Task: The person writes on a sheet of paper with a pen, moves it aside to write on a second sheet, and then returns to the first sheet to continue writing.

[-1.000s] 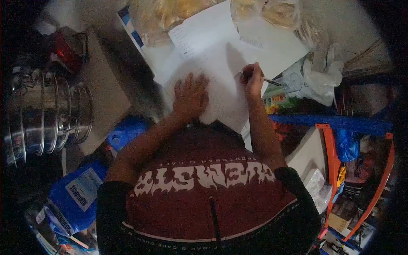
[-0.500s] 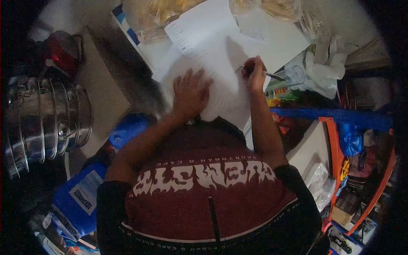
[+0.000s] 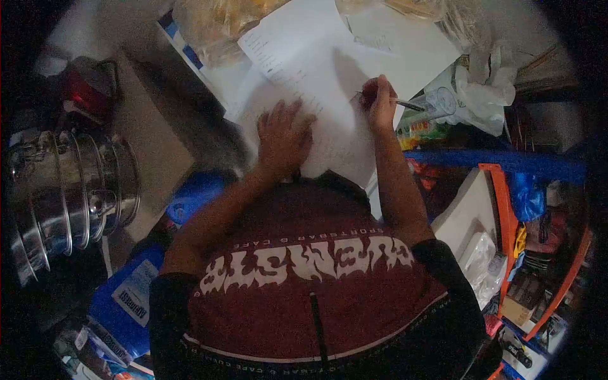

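Observation:
My left hand (image 3: 285,134) lies flat on a white sheet of paper (image 3: 335,149), its fingers somewhat spread. In my right hand (image 3: 379,104) a pen (image 3: 408,104) is gripped, its back end sticking out to the right and its tip over the paper. Small rows of handwriting run down the paper, too faint to read. Another written sheet (image 3: 285,31) lies toward the back, partly joined or overlapped with the first. A further sheet with a few lines of text (image 3: 377,41) sits at the back right.
Clear plastic bags with yellowish contents (image 3: 221,25) lie behind the papers. On the right are a clear cup (image 3: 440,102), a white plastic bag (image 3: 484,95) and a blue-and-orange shelf rack (image 3: 500,158). Shiny metal pots (image 3: 76,190) and a blue container (image 3: 126,291) stand left.
My right hand has shifted very slightly up, with the pen still in it. My left hand stays in about the same place on the paper. The camera view has tilted a little.

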`<action>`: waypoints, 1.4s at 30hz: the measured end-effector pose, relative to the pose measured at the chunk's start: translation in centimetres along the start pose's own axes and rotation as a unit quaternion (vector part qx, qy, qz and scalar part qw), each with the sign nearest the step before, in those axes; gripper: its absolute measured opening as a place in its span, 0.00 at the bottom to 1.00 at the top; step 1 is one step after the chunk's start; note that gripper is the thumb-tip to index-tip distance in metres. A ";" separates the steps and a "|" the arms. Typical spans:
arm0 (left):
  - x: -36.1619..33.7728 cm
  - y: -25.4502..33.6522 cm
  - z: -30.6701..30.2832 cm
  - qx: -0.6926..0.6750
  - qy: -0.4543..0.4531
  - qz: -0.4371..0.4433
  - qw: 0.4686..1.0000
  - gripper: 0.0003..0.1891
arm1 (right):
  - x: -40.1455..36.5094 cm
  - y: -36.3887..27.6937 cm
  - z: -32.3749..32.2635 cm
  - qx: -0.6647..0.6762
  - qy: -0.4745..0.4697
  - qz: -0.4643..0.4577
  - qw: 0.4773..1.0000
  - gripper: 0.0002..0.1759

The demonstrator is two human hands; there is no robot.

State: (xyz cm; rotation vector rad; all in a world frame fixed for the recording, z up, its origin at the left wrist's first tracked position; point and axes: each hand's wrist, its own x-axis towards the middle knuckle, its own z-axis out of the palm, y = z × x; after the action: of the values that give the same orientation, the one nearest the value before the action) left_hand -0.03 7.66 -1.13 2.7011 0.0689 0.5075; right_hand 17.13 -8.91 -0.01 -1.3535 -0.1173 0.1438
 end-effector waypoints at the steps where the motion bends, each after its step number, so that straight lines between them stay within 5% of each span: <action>1: 0.0 0.1 -0.2 -0.005 -0.005 -0.004 1.000 0.17 | 0.0 0.1 0.0 -0.003 0.003 0.000 1.000 0.24; 17: 0.1 0.0 -0.2 0.004 0.021 0.005 1.000 0.17 | -1.4 -0.7 2.0 -0.060 0.007 -0.032 0.998 0.20; 19: 0.0 0.2 -0.6 -0.002 -0.009 -0.005 1.000 0.16 | -2.8 -1.6 3.8 -0.148 -0.077 -0.019 0.986 0.17; 20: 0.0 0.1 -0.6 0.000 -0.009 -0.008 1.000 0.16 | -2.5 0.1 4.1 -0.115 -0.125 -0.084 0.982 0.17; 23: 0.0 0.1 -0.6 -0.002 -0.013 -0.009 1.000 0.16 | -2.9 -0.3 4.5 -0.178 -0.158 -0.009 0.971 0.19; 31: 0.1 0.4 -0.6 0.001 -0.013 -0.015 1.000 0.18 | -2.6 0.9 4.2 -0.170 -0.202 -0.039 0.964 0.18; 37: 0.2 0.3 -0.8 0.012 -0.020 -0.003 1.000 0.17 | -2.4 1.0 4.5 -0.149 -0.150 -0.041 0.977 0.18; 40: 0.2 0.2 -0.6 0.007 -0.011 0.001 1.000 0.18 | -1.8 1.4 4.4 -0.122 -0.090 -0.112 0.982 0.17; 42: 0.2 0.2 -0.7 0.008 -0.013 0.001 1.000 0.17 | -1.2 1.0 4.1 0.104 -0.003 0.006 0.995 0.15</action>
State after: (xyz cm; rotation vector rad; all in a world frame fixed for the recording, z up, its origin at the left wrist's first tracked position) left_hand -0.15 7.78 -0.37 2.7222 0.0639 0.4736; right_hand 15.17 -4.94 -0.07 -1.1464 -0.0975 0.1658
